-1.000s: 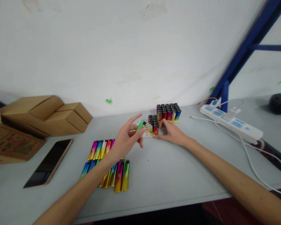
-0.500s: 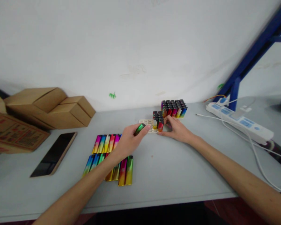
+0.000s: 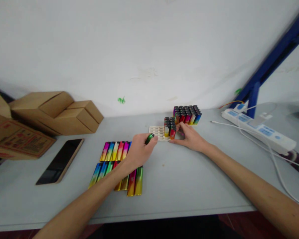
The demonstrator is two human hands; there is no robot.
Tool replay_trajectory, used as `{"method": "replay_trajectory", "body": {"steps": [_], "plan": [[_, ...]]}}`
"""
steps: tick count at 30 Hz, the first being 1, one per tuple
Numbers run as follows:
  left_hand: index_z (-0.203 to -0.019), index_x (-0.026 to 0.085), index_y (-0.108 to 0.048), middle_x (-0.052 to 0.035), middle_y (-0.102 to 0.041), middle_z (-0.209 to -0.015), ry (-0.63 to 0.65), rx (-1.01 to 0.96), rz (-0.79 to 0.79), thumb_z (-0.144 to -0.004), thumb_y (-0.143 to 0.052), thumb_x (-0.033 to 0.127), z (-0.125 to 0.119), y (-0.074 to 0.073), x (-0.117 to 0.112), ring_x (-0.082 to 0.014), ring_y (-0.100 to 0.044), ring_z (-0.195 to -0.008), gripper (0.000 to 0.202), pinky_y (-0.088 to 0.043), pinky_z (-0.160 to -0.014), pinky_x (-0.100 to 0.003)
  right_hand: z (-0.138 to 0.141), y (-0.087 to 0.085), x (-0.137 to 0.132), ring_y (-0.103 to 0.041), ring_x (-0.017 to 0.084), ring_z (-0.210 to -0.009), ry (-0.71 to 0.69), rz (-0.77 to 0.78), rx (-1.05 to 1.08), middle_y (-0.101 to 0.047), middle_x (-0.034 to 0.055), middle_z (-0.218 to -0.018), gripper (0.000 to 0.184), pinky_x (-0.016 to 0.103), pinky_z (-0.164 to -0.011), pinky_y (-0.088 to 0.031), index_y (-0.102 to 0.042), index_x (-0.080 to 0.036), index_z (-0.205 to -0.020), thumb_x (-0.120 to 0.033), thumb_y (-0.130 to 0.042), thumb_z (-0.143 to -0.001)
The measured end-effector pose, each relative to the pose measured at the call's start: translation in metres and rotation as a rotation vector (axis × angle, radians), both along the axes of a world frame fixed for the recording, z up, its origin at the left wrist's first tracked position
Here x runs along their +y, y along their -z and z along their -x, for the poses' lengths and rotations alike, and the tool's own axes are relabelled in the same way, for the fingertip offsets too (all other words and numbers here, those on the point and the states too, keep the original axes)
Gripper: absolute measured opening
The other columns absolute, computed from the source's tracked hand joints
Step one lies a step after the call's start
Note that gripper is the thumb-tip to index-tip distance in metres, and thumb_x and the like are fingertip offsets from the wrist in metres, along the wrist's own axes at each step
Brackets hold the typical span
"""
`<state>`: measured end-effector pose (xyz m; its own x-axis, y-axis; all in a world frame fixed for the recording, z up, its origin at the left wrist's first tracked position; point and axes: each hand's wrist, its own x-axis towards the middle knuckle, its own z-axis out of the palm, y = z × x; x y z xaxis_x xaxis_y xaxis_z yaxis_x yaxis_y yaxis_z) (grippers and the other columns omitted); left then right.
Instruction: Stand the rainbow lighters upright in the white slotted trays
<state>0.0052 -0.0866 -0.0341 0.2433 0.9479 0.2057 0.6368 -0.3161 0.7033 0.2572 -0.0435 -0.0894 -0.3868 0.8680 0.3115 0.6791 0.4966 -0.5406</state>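
My left hand (image 3: 141, 148) is closed around a green lighter (image 3: 149, 138), its dark top pointing up and right. It hovers at the left end of a white tray (image 3: 154, 128) with rows of holes. Several lighters (image 3: 167, 128) stand upright in the tray's right part, a red one (image 3: 172, 133) at the front. My right hand (image 3: 189, 136) curls round the tray's right end, thumb at the front and fingers behind, beside the red lighter. Below my left forearm, two rows of shiny multicoloured lighters (image 3: 112, 151) lie flat, partly hidden by the arm.
A full block of upright lighters (image 3: 186, 114) stands behind, near the wall. Cardboard boxes (image 3: 52, 111) and a phone (image 3: 61, 161) are on the left. A white power strip (image 3: 260, 131) with cables lies on the right, by a blue metal frame (image 3: 264, 69).
My left hand has drawn slightly back from the tray and tilted the green lighter more upright, uncovering more holes. My right hand keeps its place. The view has shifted a little.
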Motion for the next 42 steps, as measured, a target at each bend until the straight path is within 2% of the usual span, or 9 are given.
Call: {"method": "replay_trajectory", "body": {"steps": [8, 22, 26, 29, 31, 33, 37, 40, 42], "plan": [[-0.058, 0.021, -0.029, 0.0047, -0.025, -0.059, 0.017, -0.013, -0.012, -0.095, -0.046, 0.054, -0.002, -0.002, -0.003, -0.0101, -0.025, -0.055, 0.052, -0.019, -0.054, -0.027, 0.000, -0.001, 0.000, -0.056, 0.025, -0.085, -0.002, -0.006, 0.002, -0.059, 0.0055, -0.094, 0.045, 0.036, -0.073, -0.046, -0.045, -0.025, -0.094, -0.058, -0.073, -0.081], [-0.058, 0.021, -0.031, 0.0043, -0.028, -0.059, 0.003, 0.036, -0.008, -0.092, -0.042, 0.043, -0.002, -0.002, -0.001, -0.0106, -0.029, -0.056, 0.042, -0.019, -0.056, -0.027, -0.001, 0.002, 0.001, -0.057, 0.025, -0.084, 0.001, -0.028, -0.011, -0.061, 0.0057, -0.095, 0.046, 0.036, -0.072, -0.045, -0.045, -0.025, -0.095, -0.059, -0.073, -0.082], [-0.060, 0.020, -0.033, 0.0052, -0.028, -0.058, 0.021, 0.016, -0.025, -0.095, -0.047, 0.048, -0.001, -0.002, -0.002, -0.0103, -0.029, -0.057, 0.047, -0.021, -0.055, -0.027, -0.001, 0.004, 0.002, -0.057, 0.025, -0.085, -0.008, -0.033, -0.003, -0.061, 0.0057, -0.096, 0.046, 0.036, -0.072, -0.045, -0.045, -0.025, -0.096, -0.059, -0.073, -0.082], [-0.083, 0.020, -0.051, 0.0077, -0.037, -0.060, 0.079, -0.132, 0.061, -0.095, -0.054, 0.051, -0.001, -0.001, -0.001, -0.0101, -0.035, -0.055, 0.034, -0.026, -0.053, -0.023, -0.001, 0.004, 0.003, -0.057, 0.025, -0.085, -0.006, -0.034, -0.006, -0.061, 0.0055, -0.095, 0.047, 0.036, -0.073, -0.045, -0.045, -0.025, -0.096, -0.060, -0.073, -0.082], [-0.105, 0.023, -0.049, 0.0090, -0.044, -0.066, 0.155, -0.336, 0.188, -0.097, -0.054, 0.050, 0.000, 0.001, 0.004, -0.0091, -0.037, -0.051, 0.029, -0.031, -0.049, -0.021, -0.001, 0.003, 0.002, -0.057, 0.025, -0.085, -0.001, -0.035, -0.010, -0.060, 0.0055, -0.095, 0.048, 0.036, -0.073, -0.045, -0.044, -0.025, -0.096, -0.060, -0.073, -0.081], [-0.110, 0.025, -0.044, 0.0080, -0.050, -0.076, 0.235, -0.520, 0.270, -0.098, -0.053, 0.048, -0.001, 0.003, 0.011, -0.0072, -0.040, -0.048, 0.028, -0.037, -0.048, -0.021, 0.000, 0.003, 0.002, -0.057, 0.025, -0.085, 0.006, -0.039, -0.015, -0.061, 0.0058, -0.096, 0.049, 0.036, -0.073, -0.045, -0.044, -0.025, -0.095, -0.060, -0.074, -0.081], [-0.111, 0.020, -0.055, -0.0008, -0.063, -0.095, 0.270, -0.565, 0.211, -0.094, -0.063, 0.042, -0.006, 0.006, 0.028, -0.0114, -0.062, -0.071, 0.029, -0.056, -0.070, -0.029, 0.001, 0.003, 0.002, -0.057, 0.025, -0.085, 0.006, -0.059, -0.014, -0.061, 0.0062, -0.095, 0.048, 0.037, -0.076, -0.045, -0.044, -0.024, -0.095, -0.058, -0.075, -0.081], [-0.105, 0.016, -0.070, -0.0086, -0.069, -0.108, 0.184, -0.500, 0.103, -0.088, -0.071, 0.042, -0.009, 0.009, 0.035, -0.0203, -0.065, -0.104, 0.031, -0.055, -0.091, -0.034, 0.000, 0.004, 0.003, -0.057, 0.026, -0.085, 0.006, -0.056, -0.006, -0.060, 0.0061, -0.095, 0.049, 0.037, -0.075, -0.045, -0.043, -0.025, -0.093, -0.058, -0.076, -0.081], [-0.104, 0.016, -0.074, -0.0098, -0.071, -0.109, 0.151, -0.484, 0.086, -0.085, -0.075, 0.043, -0.010, 0.011, 0.038, -0.0222, -0.066, -0.105, 0.034, -0.056, -0.092, -0.036, 0.000, 0.004, 0.003, -0.058, 0.026, -0.086, 0.005, -0.052, 0.002, -0.061, 0.0061, -0.094, 0.049, 0.037, -0.075, -0.046, -0.043, -0.025, -0.092, -0.058, -0.077, -0.080]]}}
